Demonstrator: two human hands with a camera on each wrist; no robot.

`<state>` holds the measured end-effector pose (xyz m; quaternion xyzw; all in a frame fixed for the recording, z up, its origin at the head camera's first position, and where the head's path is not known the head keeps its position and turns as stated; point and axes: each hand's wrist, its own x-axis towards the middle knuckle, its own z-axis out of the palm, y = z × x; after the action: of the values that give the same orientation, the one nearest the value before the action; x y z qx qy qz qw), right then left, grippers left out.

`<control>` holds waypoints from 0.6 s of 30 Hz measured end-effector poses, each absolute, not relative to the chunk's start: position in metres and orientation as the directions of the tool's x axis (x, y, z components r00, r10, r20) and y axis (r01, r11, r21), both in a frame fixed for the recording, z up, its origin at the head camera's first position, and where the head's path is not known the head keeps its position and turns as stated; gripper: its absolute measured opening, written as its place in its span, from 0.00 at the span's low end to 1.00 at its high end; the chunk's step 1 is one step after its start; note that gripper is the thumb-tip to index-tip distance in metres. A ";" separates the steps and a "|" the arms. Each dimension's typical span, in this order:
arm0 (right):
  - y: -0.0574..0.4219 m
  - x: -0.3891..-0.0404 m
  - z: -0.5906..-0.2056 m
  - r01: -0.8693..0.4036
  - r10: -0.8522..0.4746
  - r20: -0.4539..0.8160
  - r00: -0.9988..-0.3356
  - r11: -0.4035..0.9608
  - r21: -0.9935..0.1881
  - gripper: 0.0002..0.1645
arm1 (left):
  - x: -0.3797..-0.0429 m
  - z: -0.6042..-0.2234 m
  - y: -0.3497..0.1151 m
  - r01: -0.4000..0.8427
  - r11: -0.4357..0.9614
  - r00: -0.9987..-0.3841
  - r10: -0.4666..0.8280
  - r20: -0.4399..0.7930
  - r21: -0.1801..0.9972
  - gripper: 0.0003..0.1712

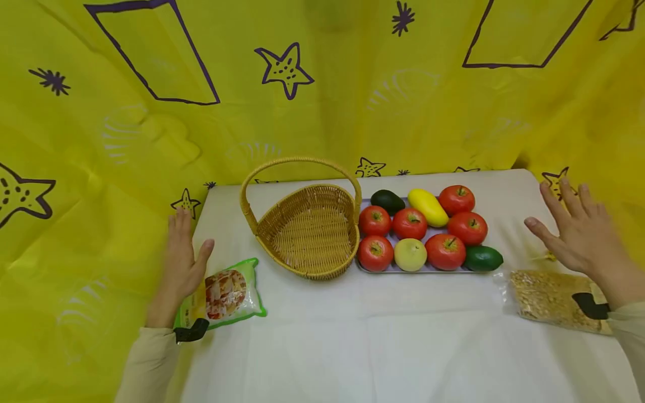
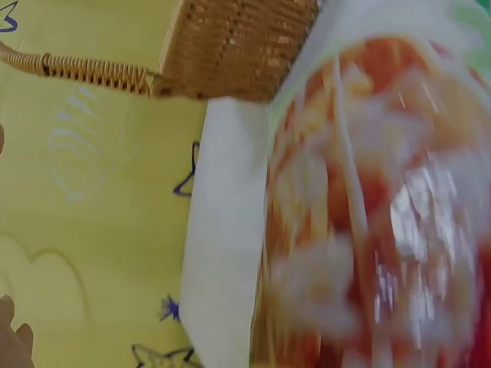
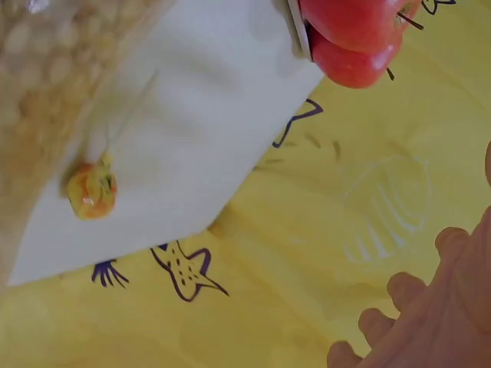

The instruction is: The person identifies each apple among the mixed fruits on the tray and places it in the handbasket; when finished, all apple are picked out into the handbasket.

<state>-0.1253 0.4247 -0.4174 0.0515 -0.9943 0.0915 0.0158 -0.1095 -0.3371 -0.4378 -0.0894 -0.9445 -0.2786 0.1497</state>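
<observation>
My left hand is held up with straight fingers and thumb apart at the table's left edge, holding nothing. It overlaps a green-edged food bag with a food picture, which fills much of the left wrist view. On the far right, my right hand spreads its fingers and also holds nothing; in the right wrist view its fingers show at the lower right. Nearest to it lies a clear bag of tan grains or nuts. Beside that bag is a small yellow-orange item.
A wicker basket with a tall handle stands at the table's middle. Right of it, a low tray bears several red apples, a yellow mango, a pale round fruit and dark green fruits. Yellow patterned cloth hangs behind.
</observation>
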 end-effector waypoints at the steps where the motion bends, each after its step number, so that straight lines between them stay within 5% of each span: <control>1: 0.424 -0.126 -0.421 -0.132 -0.124 0.052 -0.991 0.971 -0.200 0.50 | -0.112 -0.439 -0.335 0.265 0.809 -0.937 0.087 0.338 0.525 0.47; 8: 0.420 -0.127 -0.439 -0.202 -0.194 0.059 -0.979 0.905 -0.374 0.51 | -0.130 -0.446 -0.307 0.303 0.691 -0.936 0.087 0.341 0.656 0.44; 18: 0.406 -0.130 -0.454 -0.131 -0.246 -0.082 -0.966 0.735 -0.665 0.57 | -0.147 -0.456 -0.257 0.244 0.309 -0.969 0.107 0.221 0.919 0.38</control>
<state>-0.1303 0.4056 -0.4539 0.1015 -0.9278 0.3494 -0.0826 -0.1470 -0.2574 -0.4563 -0.1088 -0.8069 -0.5776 0.0593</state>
